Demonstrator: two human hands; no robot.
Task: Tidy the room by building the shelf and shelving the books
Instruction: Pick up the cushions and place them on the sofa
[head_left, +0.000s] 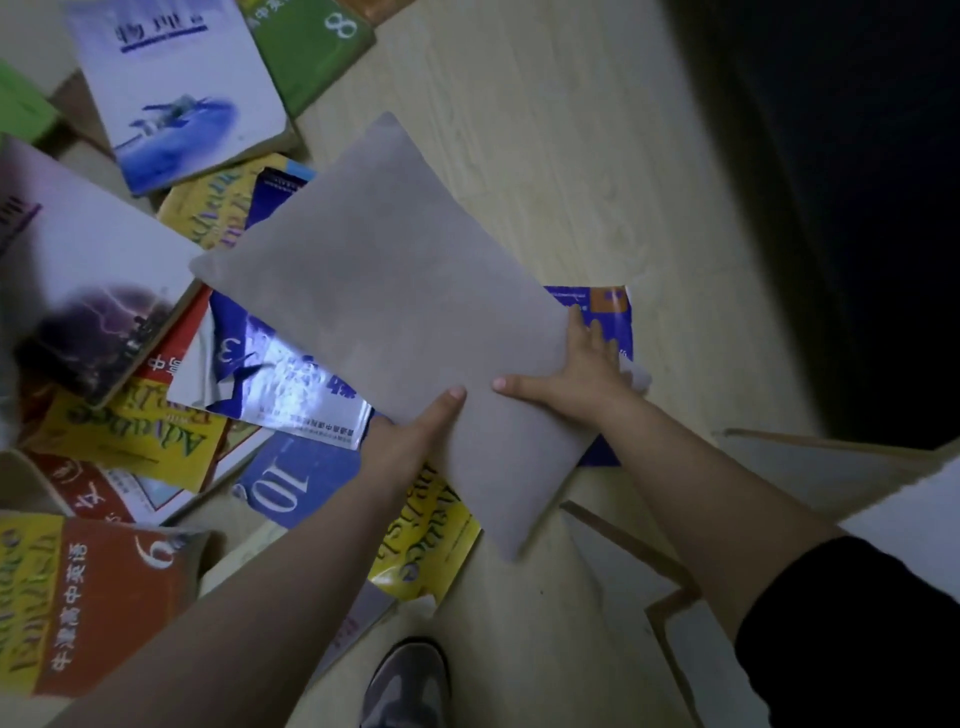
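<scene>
Arms stretch forward and down. Left hand (410, 441) pinches the grey board (374, 291) at its near edge, thumb on top. Right hand (582, 364) clasps the side edge, fingers spread. It is held over scattered books (176, 93) on the floor (545, 130).

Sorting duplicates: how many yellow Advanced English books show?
4: yellow books at top centre, mid-left, bottom centre and bottom left (half orange); more may lie hidden.

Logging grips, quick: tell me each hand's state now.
Left hand: holds the grey board, thumb on top.
Right hand: holds the same board, thumb on top.
</scene>
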